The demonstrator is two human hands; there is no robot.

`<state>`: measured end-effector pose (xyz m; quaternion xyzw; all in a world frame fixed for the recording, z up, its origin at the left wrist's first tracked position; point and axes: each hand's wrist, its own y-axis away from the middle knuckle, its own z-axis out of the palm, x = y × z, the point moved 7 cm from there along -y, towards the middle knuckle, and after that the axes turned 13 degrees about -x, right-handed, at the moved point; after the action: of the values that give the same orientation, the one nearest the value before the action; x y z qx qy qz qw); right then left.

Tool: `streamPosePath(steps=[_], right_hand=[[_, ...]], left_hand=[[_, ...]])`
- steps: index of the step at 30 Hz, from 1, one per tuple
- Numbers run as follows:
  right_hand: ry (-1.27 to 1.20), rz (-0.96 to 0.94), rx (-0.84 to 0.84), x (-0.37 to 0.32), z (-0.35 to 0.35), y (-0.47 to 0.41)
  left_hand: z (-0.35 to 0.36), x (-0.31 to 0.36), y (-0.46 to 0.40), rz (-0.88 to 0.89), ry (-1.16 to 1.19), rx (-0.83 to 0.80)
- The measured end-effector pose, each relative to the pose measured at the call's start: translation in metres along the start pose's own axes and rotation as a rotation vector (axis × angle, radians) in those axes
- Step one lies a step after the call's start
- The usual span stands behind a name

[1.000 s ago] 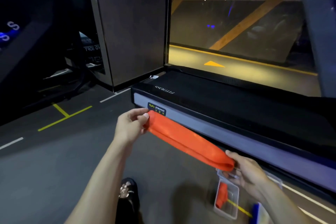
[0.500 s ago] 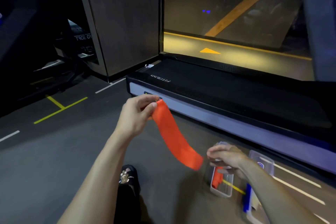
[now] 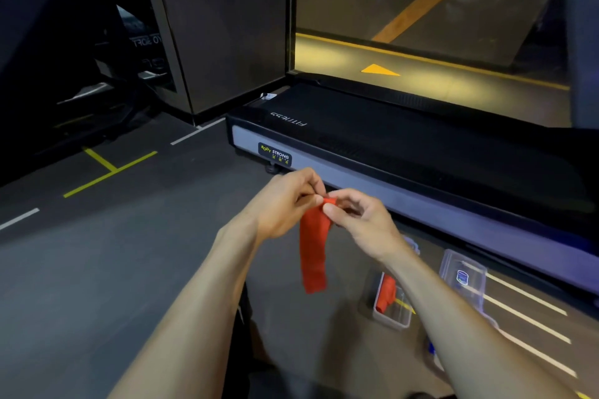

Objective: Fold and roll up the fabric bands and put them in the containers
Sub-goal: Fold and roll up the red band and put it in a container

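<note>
While the hands meet above the floor, these are the points that matter:
Change: half a second ago the right hand (image 3: 366, 223) hung free near the containers and the orange band (image 3: 312, 249) swung from the left hand (image 3: 285, 204) alone; now both hands pinch its top end together.
Left fingers: thumb and fingertips clamped on the band's upper edge.
Right fingers: thumb and forefinger closed on the same end, the others loosely curled.
Band: doubled over, hanging straight down between the forearms, clear of the floor.
Containers: an open container (image 3: 390, 308) on the floor already holds a rolled band (image 3: 387, 293); a lidded box (image 3: 462, 275) lies just beyond it.
Meaning: the fold looks done, and rolling from the top probably comes next.
</note>
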<state>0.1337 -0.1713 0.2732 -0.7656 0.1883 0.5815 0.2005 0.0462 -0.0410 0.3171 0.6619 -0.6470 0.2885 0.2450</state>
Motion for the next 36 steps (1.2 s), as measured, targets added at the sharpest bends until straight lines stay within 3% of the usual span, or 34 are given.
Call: streamPosePath(steps=[6, 12, 26, 36], right_hand=[[0.031, 0.001, 0.068, -0.002, -0.010, -0.003], [-0.009, 0.029, 0.054, -0.002, -0.011, 0.000], [-0.011, 0.012, 0.035, -0.014, -0.003, 0.001], [-0.057, 0.009, 0.045, -0.017, -0.005, 0.004]], left_hand=[[-0.002, -0.004, -0.001, -0.006, 0.054, 0.038], [-0.002, -0.007, -0.002, -0.036, 0.074, 0.020], [-0.011, -0.005, 0.001, -0.056, 0.016, 0.168], [-0.008, -0.011, 0.000, -0.053, 0.103, 0.149]])
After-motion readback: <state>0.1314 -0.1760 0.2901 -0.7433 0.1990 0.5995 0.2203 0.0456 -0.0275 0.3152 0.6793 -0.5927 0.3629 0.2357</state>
